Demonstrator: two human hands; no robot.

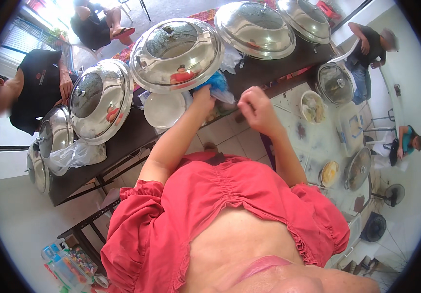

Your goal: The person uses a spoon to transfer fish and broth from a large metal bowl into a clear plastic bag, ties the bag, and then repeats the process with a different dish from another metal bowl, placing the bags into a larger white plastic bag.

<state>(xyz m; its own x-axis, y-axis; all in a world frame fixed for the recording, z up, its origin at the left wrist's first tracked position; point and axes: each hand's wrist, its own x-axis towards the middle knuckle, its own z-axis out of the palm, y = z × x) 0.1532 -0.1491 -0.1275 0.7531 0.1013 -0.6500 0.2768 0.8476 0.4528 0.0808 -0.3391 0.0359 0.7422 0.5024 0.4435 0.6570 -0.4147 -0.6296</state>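
My left hand is closed on a bunched blue plastic bag, with clear plastic hanging from it, just below the middle steel lidded dish. A stack of white plates sits beside my left wrist, on the dark table. My right hand is raised to the right of the bag, its fingers curled, with nothing visible in them.
More lidded dishes line the table. A lighter table at right holds a bowl of food, a plastic container and pots. Seated people are at left and behind; others are at right. A fan stands at right.
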